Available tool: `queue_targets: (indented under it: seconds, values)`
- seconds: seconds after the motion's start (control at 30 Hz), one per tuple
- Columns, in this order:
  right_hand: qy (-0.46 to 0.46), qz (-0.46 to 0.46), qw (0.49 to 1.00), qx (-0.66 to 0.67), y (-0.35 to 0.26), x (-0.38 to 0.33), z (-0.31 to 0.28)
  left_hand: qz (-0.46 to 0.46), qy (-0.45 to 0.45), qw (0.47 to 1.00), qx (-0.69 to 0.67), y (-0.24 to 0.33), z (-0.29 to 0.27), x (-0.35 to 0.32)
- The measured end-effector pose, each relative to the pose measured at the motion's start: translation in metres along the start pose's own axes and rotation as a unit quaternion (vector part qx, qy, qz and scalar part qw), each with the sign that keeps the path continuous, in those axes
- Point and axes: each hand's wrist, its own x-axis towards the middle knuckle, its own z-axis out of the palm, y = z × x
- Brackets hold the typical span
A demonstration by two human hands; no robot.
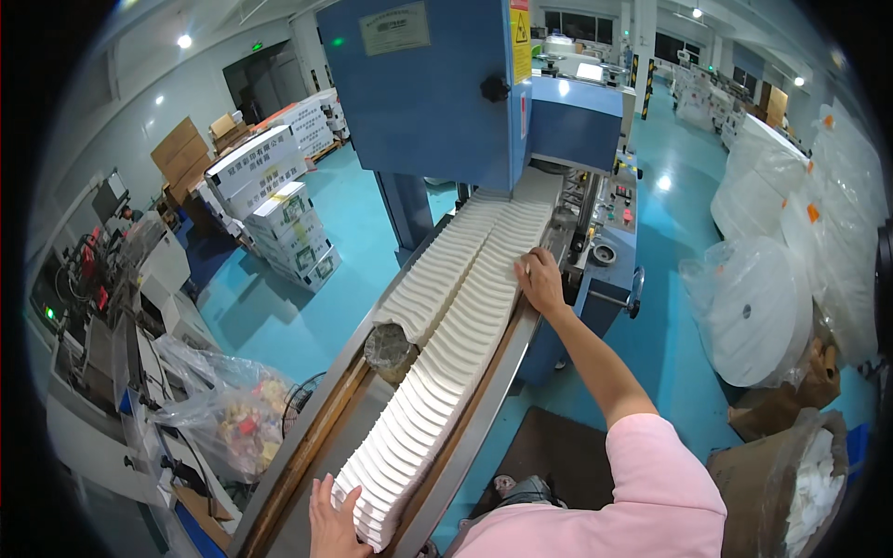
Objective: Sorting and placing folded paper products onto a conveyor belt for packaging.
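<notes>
Two long side-by-side rows of white folded paper sheets, the left row (437,270) and the longer right row (456,358), lie along a metal trough (349,418). They run up beneath the blue machine (433,102). My left hand (337,523) is at the near end of the right row, fingers spread and touching its left corner. Farther up, my right hand (542,282) rests with parted, bent fingers against the right side of the same row. A greyish round block (391,352) stands against the near end of the left row.
Buttons and a handwheel (636,292) sit on the machine's right side. Left of the trough hangs a clear bag of scraps (246,418). Stacked cartons (293,232) stand at the left. Large wrapped white rolls (749,312) and an open carton (772,484) are at the right.
</notes>
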Motion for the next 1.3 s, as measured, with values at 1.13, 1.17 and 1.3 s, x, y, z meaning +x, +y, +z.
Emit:
queue_targets:
  seconds: [1.13,1.17,1.3]
  values:
    - [-0.048,0.047,0.997,-0.032,-0.007,0.002,-0.004,0.029,-0.058,0.998,-0.018,-0.007,0.003,0.006]
    - [-0.071,0.023,0.996,-0.041,-0.005,0.005,-0.005,0.029,-0.058,0.998,-0.019,-0.008,0.003,0.007]
    - [-0.155,-0.016,0.986,-0.067,-0.002,0.018,-0.007,0.050,-0.067,0.996,-0.018,-0.011,0.002,0.009]
